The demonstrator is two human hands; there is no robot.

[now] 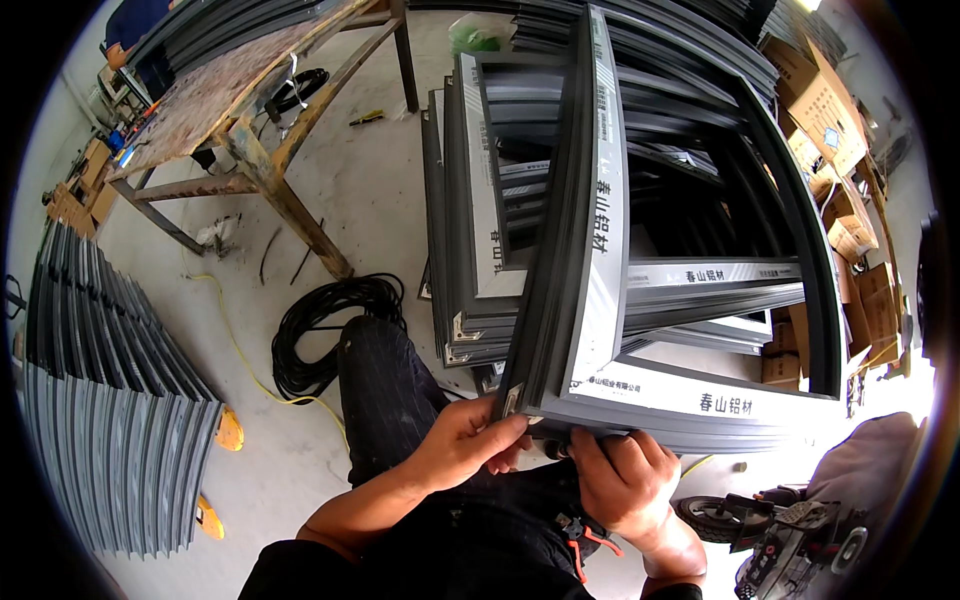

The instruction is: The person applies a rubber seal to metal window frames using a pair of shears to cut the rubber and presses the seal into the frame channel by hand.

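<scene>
A grey aluminium window frame (pixel 597 330), with white protective film on its faces, stands tilted before me on a stack of similar frames (pixel 470 300). My left hand (pixel 462 445) is closed at its near left corner, thumb pressed against the metal by a small corner bracket (pixel 514 400). Just under the frame's near edge, my right hand (pixel 628 482) is curled into a fist. A short dark cylindrical end (pixel 557 449) shows beside its fingers; what the fist holds is mostly hidden. Orange-handled pliers (pixel 590 548) hang at my waist.
Coiled black cable (pixel 325 340) and a yellow cord (pixel 235 350) lie left of my knee. Grey profiles (pixel 120 440) are stacked farther left. A worn workbench (pixel 225 110) stands far left, a person (pixel 135 35) behind it. Cardboard boxes (pixel 825 110) and a small wheeled vehicle (pixel 790 540) are right.
</scene>
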